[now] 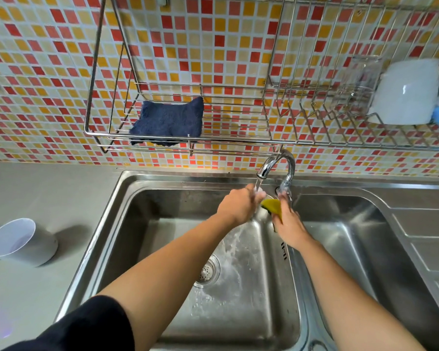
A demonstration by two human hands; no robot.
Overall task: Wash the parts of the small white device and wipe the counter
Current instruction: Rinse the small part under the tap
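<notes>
Now right hand (289, 225) grips yellow sponge (273, 205); steel sink (147, 179) wet.

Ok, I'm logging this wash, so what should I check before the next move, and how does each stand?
1. Water runs from the faucet: ok.
2. The left hand is under it: ok; what it holds: cannot tell.
3. The right hand grips the yellow sponge: ok.
4. The white cup-shaped part on the counter is washed: cannot tell.
5. The dark blue cloth waits on the wire rack: ok.
</notes>
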